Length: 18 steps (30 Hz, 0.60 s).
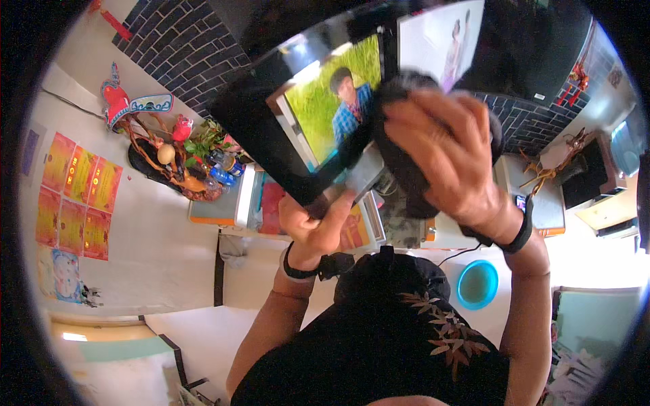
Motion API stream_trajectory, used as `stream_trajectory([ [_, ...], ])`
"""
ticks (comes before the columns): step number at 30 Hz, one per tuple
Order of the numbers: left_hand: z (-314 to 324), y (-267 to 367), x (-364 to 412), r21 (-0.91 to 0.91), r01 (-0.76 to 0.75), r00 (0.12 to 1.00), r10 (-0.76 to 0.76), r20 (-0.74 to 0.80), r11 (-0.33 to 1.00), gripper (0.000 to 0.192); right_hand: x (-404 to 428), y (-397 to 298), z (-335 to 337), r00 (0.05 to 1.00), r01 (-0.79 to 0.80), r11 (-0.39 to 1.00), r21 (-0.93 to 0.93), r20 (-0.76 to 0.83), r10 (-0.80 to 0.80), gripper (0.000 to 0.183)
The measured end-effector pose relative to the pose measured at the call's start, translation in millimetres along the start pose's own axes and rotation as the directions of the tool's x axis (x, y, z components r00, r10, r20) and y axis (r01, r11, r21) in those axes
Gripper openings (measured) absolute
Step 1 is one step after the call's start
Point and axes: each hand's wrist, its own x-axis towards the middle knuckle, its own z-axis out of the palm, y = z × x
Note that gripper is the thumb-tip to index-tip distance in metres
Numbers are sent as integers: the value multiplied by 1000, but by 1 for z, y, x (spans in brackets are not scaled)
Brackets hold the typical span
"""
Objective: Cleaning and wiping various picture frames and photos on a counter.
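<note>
A black-framed photo of a person in a blue plaid shirt on green ground is held up, tilted, before me. My left hand grips its lower corner, thumb towards me. Bunched under my right hand is a dark cloth, at the right edge of the photo; the fingers are spread over it and somewhat blurred. Whether the cloth touches the photo's face cannot be told. Behind the cloth shows a second, pale picture of a standing figure. Both wrists wear black bands.
A root-wood ornament with flowers and bottles stands on a cabinet at left. Below the hands is a cluttered surface with a red item. At right are a white cabinet and branch-like decoration. A blue basin sits lower down.
</note>
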Motion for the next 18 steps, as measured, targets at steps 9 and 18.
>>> stream_trajectory([
  [9,4,9,1,-136,41,996,-51,-73,990,20,4,-6,2,996,71,997,-27,-52,-72,28],
  [18,0,9,-1,-183,106,991,-119,-65,977,20,17,-5,-12,997,19,999,34,72,-21,41],
])
